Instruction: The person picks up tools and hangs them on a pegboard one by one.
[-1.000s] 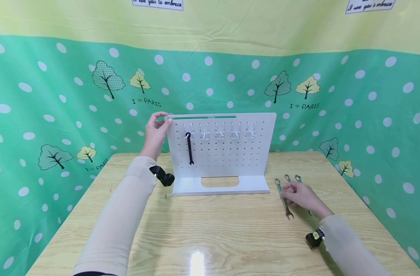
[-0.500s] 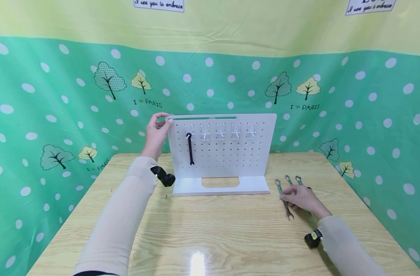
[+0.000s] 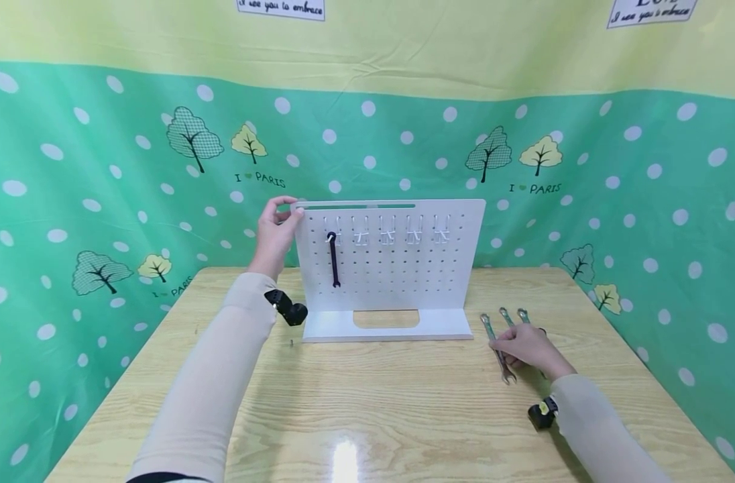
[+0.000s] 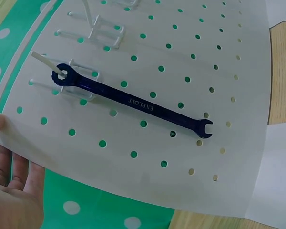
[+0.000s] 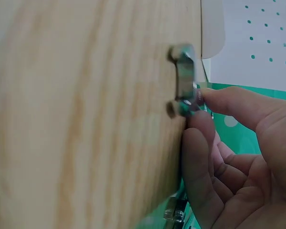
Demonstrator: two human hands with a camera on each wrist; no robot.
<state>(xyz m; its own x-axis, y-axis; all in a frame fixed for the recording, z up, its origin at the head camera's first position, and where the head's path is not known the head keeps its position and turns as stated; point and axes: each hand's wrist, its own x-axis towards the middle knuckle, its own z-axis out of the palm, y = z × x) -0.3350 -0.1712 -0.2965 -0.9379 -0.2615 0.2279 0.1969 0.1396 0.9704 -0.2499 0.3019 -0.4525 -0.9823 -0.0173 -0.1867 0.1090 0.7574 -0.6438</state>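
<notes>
My left hand (image 3: 273, 235) holds the upper left corner of a white pegboard (image 3: 391, 282), thumb on the front face and fingers behind. From the board's leftmost hook hangs a dark blue combination wrench (image 4: 133, 100), ring end up and open end down. On the right side of the table, my right hand (image 3: 530, 349) pinches a silver combination wrench (image 3: 487, 327) around its middle between thumb and fingers. Its open end (image 5: 185, 50) shows large in the right wrist view. Two more silver wrenches, a middle one (image 3: 505, 316) and a right one (image 3: 524, 315), lie partly hidden by this hand.
Several white wire hooks (image 3: 388, 231) line the upper part of the board. Its base (image 3: 328, 327) rests on the wooden table (image 3: 391, 402), with a small object (image 3: 292, 343) just left of it. Behind hangs a green and yellow curtain (image 3: 367, 121).
My right hand has shifted slightly toward me along the leftmost silver wrench and now pinches its middle. The wrench is almost where it was. My left hand stays on the board's corner.
</notes>
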